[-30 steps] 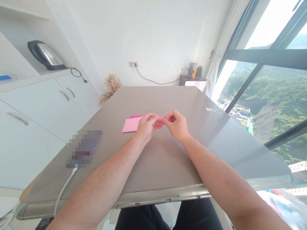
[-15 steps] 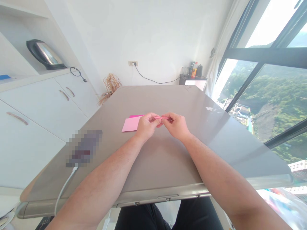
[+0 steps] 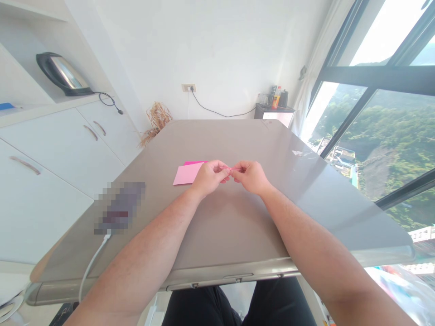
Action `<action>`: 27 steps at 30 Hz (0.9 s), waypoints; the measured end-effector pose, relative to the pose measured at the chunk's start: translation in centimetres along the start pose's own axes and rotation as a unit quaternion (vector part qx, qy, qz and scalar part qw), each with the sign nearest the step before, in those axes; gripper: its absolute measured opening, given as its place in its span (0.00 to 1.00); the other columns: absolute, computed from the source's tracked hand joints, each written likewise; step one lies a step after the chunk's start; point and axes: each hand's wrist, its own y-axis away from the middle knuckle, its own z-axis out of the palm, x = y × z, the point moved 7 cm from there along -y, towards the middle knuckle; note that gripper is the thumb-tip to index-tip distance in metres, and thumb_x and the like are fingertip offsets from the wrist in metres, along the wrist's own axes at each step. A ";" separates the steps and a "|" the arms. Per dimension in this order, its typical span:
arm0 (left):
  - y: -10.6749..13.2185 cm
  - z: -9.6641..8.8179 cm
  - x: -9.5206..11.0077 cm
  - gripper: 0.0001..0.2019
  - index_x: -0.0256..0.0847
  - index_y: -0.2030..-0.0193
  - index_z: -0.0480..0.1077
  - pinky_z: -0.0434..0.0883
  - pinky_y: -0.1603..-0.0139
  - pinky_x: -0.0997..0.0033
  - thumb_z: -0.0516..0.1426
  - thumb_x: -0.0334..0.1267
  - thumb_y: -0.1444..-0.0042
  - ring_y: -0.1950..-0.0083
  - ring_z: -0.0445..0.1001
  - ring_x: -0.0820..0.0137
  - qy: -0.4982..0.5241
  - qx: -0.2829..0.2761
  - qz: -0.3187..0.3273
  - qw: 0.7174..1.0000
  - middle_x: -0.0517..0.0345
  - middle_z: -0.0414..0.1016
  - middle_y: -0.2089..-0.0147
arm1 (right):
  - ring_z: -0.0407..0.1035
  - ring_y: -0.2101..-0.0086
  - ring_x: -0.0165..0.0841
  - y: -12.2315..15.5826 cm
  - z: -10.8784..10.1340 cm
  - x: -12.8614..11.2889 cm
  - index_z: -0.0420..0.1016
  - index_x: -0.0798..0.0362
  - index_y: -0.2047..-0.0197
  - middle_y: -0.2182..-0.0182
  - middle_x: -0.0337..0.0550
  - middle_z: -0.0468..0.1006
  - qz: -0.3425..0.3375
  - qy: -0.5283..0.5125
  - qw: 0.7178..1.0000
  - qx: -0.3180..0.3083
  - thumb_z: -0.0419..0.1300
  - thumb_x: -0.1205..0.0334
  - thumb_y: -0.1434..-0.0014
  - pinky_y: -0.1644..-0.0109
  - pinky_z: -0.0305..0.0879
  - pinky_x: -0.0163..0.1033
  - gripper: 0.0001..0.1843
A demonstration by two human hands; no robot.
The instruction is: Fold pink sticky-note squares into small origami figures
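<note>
My left hand point(image 3: 208, 177) and my right hand point(image 3: 251, 176) meet over the middle of the grey table point(image 3: 238, 217). Both pinch a thin folded strip of pink paper point(image 3: 228, 169) stretched between their fingertips, just above the tabletop. A light pink sheet of paper point(image 3: 186, 174) lies flat on the table just left of my left hand. Under its far edge peeks a darker pink sheet point(image 3: 194, 162).
A blurred device point(image 3: 118, 207) with a white cable point(image 3: 89, 271) lies at the table's near left. White cupboards point(image 3: 61, 154) and a kettle point(image 3: 63, 74) stand on the left. A large window point(image 3: 380, 127) fills the right. Bottles point(image 3: 276, 97) sit on a small stand at the back.
The pink strip between my fingers has become narrower and flatter. My hands stay together at the same spot, shifted slightly.
</note>
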 end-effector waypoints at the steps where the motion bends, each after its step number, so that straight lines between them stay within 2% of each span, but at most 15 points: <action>1: 0.0 0.0 0.1 0.09 0.41 0.64 0.75 0.73 0.63 0.64 0.64 0.44 0.46 0.66 0.78 0.66 -0.035 -0.001 0.014 0.999 0.54 0.80 0.67 | 0.64 0.78 0.29 0.0 0.1 0.0 0.77 0.51 0.73 0.77 0.38 0.77 -0.009 0.014 1.000 0.003 0.64 0.52 0.45 0.75 0.58 0.35 0.11; 5: 0.3 -0.2 1.0 0.05 0.43 0.67 0.74 0.70 0.64 0.66 0.61 0.41 0.43 0.66 0.77 0.66 -0.128 0.049 0.068 0.988 0.57 0.79 0.70 | 0.62 0.78 0.28 0.0 0.3 -0.3 0.76 0.50 0.73 0.77 0.37 0.78 -0.043 0.060 0.997 0.018 0.61 0.56 0.42 0.73 0.58 0.36 0.11; 11: 1.4 0.0 2.6 0.03 0.43 0.65 0.72 0.68 0.63 0.67 0.57 0.37 0.42 0.68 0.76 0.68 -0.142 0.128 0.117 0.974 0.60 0.78 0.71 | 0.68 0.74 0.31 0.4 0.1 -1.7 0.76 0.50 0.69 0.75 0.38 0.79 -0.110 0.108 0.984 0.087 0.58 0.58 0.39 0.67 0.60 0.37 0.10; 14: 1.3 -0.3 2.5 0.04 0.43 0.65 0.73 0.68 0.63 0.67 0.58 0.38 0.42 0.68 0.76 0.68 -0.132 0.130 0.112 0.976 0.59 0.79 0.70 | 0.68 0.74 0.31 0.4 0.1 -1.6 0.77 0.50 0.69 0.75 0.38 0.79 -0.102 0.092 0.987 0.089 0.58 0.57 0.39 0.67 0.61 0.38 0.10; 20: 0.6 -0.8 1.9 0.05 0.43 0.64 0.76 0.68 0.61 0.66 0.60 0.41 0.43 0.64 0.75 0.66 -0.134 0.074 0.107 0.982 0.57 0.80 0.67 | 0.69 0.74 0.31 0.1 0.1 -0.5 0.80 0.50 0.66 0.74 0.39 0.81 -0.055 0.018 0.996 0.063 0.62 0.54 0.41 0.68 0.63 0.37 0.10; 24: 0.6 -1.1 1.9 0.04 0.44 0.67 0.75 0.66 0.63 0.66 0.60 0.40 0.43 0.69 0.71 0.67 -0.169 0.096 0.117 0.974 0.58 0.77 0.71 | 0.66 0.76 0.30 0.1 0.1 -0.8 0.78 0.50 0.69 0.74 0.38 0.80 -0.078 0.057 0.993 0.071 0.60 0.54 0.40 0.69 0.61 0.38 0.11; 27: 0.4 -1.2 1.6 0.04 0.44 0.68 0.75 0.68 0.63 0.66 0.62 0.40 0.45 0.70 0.71 0.68 -0.147 0.112 0.111 0.976 0.58 0.77 0.72 | 0.66 0.76 0.30 0.1 0.1 -0.8 0.76 0.50 0.72 0.76 0.38 0.79 -0.091 0.070 0.990 0.079 0.59 0.54 0.39 0.69 0.61 0.38 0.13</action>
